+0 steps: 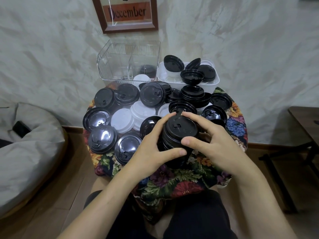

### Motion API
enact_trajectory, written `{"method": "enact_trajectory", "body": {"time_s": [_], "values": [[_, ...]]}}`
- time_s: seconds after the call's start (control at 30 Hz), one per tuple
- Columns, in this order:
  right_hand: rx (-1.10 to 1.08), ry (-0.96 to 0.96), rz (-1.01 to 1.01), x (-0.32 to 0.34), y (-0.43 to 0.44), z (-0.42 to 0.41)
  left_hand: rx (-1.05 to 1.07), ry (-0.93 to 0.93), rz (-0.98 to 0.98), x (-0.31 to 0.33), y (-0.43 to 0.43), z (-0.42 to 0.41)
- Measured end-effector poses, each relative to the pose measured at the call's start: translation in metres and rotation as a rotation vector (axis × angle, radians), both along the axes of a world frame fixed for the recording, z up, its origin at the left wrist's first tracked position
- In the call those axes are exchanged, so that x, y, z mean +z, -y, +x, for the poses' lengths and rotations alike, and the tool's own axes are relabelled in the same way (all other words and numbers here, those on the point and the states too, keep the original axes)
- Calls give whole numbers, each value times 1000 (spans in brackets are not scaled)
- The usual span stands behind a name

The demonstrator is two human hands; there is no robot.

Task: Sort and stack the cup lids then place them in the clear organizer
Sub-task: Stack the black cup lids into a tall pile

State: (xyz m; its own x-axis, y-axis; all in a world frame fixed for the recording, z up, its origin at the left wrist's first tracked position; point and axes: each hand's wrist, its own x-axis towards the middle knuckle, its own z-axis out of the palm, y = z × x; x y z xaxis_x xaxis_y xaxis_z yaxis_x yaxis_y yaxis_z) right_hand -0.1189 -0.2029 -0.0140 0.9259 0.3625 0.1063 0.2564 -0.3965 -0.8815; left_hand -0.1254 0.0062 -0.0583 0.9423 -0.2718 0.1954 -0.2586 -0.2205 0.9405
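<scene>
Squaring a black lid stack, both hands on it

Watching from my remote station, I logged loose black lids (96,118) scattered at the left of the floral cloth (172,183). They were glossy and round, some dome-up and some rim-up, and I judged them unsorted. Just beside them sat a few white lids (122,120), matte and partly nested.

Behind, against the wall, the clear organizer (110,66) stood with ribbed walls and a middle divider. A dark stack showed in its right compartment.

Left hand (148,150) gripped the stack of black lids (179,133) near the table's front, thumb curled along the near side and fingers round the far side. Right hand (214,144) mirrored it, thumb pressed on the rim and fingers wrapped behind.

I read the two-sided hold as aligning the nested rims so the thin plastic would seat evenly. The stack was well apart from the organizer and not yet placed.

At right, a white tub (215,83) held more black lids, tipped at angles.
</scene>
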Motion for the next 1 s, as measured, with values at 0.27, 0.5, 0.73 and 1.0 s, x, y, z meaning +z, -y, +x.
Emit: {"method": "enact_trajectory", "body": {"time_s": [0.27,0.5,0.73,1.0], "values": [[50,-40,-93,7,2,3,-5,-16,3,-5,0,1],[23,-50,-153,11,-3,-3,1,-17,10,-8,0,2],[-93,6,-320,16,-9,-11,44,7,35,-7,1,0],[-192,40,-358,13,-19,-22,38,35,93,-4,0,-1]]}}
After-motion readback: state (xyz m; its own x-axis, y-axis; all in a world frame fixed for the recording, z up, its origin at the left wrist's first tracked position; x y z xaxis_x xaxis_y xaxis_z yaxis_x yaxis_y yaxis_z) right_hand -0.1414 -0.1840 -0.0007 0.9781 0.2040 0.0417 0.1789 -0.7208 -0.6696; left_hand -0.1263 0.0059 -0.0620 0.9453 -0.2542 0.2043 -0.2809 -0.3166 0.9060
